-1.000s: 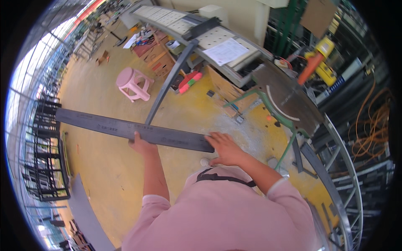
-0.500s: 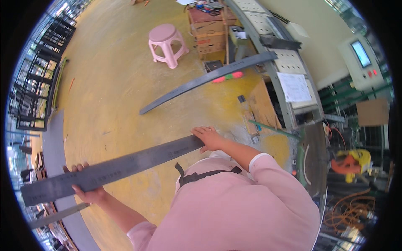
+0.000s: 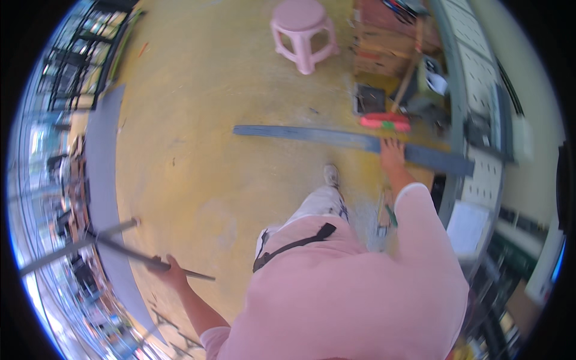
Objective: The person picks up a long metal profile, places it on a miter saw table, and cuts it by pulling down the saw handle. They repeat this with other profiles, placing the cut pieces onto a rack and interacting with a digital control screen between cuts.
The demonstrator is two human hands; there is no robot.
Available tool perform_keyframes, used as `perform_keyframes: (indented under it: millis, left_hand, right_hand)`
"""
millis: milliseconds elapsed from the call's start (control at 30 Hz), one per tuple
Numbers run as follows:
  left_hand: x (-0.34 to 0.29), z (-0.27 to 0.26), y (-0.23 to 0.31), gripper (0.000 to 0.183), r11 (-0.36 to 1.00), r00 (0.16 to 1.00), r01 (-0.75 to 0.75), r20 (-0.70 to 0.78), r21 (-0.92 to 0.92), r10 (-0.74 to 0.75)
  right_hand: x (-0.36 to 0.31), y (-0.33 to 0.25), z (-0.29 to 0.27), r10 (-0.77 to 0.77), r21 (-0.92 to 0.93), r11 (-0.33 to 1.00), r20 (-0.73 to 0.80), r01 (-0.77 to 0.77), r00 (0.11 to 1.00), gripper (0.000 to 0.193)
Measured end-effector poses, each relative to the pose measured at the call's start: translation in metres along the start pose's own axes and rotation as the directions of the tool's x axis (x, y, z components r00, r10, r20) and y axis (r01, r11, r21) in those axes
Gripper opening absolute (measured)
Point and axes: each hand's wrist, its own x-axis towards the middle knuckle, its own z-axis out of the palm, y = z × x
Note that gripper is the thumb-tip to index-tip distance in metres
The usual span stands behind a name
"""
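Observation:
My left hand (image 3: 171, 273) is closed around a long, narrow grey bar (image 3: 129, 251), seen nearly edge-on at the lower left. My right hand (image 3: 393, 155) reaches forward and grips a second long grey bar (image 3: 318, 135), its fingers lying across the top face. That bar's right end rests on the perforated bed of a machine (image 3: 480, 120), while the rest extends left above the floor. Another dark bar (image 3: 57, 257) crosses behind the one in my left hand. Motion blurs both hands a little.
A pink stool (image 3: 303, 36) stands on the yellow floor ahead. Cardboard boxes (image 3: 384, 45), a pink-and-green object (image 3: 387, 122) and a wooden stick (image 3: 408, 75) are beside the machine. Black racks (image 3: 78, 51) line the far left, near a grey floor strip (image 3: 103, 156).
My right hand has left the first bar and taken hold of the second. The first bar, now in my left hand alone, has swung edge-on. My view has turned right.

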Motion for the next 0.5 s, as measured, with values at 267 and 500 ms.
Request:
perform_keyframes:
  millis: [267, 500]
  left_hand:
    - [-0.021, 0.039, 0.044, 0.090, 0.888, 0.862, 0.197, 0.358, 0.415, -0.359]
    - [-0.058, 0.087, -0.016, 0.092, 0.644, 0.515, 0.365, 0.430, 0.672, -0.741]
  right_hand:
    - [0.051, 0.050, 0.037, -0.158, 0.013, 0.987, 0.289, 0.162, 0.944, 0.079]
    - [0.077, 0.038, -0.034, -0.221, -0.028, 0.964, 0.467, 0.264, 0.856, 0.086]
